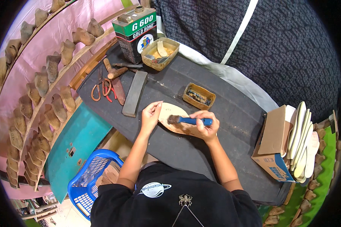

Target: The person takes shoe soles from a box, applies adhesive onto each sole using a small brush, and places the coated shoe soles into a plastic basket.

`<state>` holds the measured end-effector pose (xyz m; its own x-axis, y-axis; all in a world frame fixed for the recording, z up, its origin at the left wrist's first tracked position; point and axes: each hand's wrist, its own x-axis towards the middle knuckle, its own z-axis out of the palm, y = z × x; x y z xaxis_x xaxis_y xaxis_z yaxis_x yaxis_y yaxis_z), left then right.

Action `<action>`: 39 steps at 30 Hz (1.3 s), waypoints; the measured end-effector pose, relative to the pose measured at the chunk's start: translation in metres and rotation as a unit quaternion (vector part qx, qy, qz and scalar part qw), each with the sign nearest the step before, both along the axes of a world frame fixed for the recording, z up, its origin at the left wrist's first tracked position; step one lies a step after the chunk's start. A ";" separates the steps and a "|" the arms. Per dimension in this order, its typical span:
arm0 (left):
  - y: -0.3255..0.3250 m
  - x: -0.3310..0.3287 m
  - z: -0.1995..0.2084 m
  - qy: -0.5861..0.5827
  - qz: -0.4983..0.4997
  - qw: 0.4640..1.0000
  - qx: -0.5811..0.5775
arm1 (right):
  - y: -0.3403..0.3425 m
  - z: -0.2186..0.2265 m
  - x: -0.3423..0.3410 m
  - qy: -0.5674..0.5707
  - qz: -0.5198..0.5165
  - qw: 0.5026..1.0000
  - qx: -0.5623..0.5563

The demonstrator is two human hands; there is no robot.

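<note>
A pale, sole-shaped insole lies on the dark work table in front of me. Its left edge is pinched between the thumb and fingers of my left hand. My right hand grips a brush by its blue handle. The dark bristles rest on the insole's upper face, left of its middle. Part of the insole's right end is hidden beneath my right hand. Just beyond it stands a small brown tub with dark residue inside.
Farther back are a green and black metal can and a tub of scraps. A grey block, scissors and a hammer lie left. A cardboard box holds pale soles at right. A blue basket stands lower left.
</note>
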<state>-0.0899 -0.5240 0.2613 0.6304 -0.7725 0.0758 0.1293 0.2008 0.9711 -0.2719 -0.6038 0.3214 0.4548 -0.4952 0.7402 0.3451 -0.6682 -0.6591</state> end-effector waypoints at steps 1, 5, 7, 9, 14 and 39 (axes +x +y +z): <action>0.000 0.000 0.000 0.002 0.002 1.000 0.000 | -0.003 0.003 -0.004 -0.014 -0.013 0.999 -0.028; 0.001 0.000 0.004 -0.001 0.006 1.000 0.015 | -0.012 0.011 -0.019 -0.025 -0.072 0.995 -0.063; 0.000 -0.001 0.006 0.001 0.005 1.000 0.015 | -0.016 0.012 -0.020 -0.031 -0.082 0.994 -0.060; 0.000 -0.001 0.006 -0.002 0.009 1.000 0.009 | -0.014 0.013 -0.018 -0.050 -0.089 0.994 -0.028; 0.000 -0.002 0.003 0.008 0.006 1.000 0.005 | -0.002 0.001 0.004 -0.036 0.005 0.992 0.118; 0.000 0.000 -0.001 -0.018 0.009 1.000 0.011 | -0.016 -0.009 -0.001 -0.015 0.040 0.989 0.144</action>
<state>-0.0898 -0.5242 0.2602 0.6421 -0.7623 0.0814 0.0909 0.1811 0.9793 -0.2724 -0.6203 0.3128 0.4821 -0.6508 0.5866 0.4113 -0.4230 -0.8074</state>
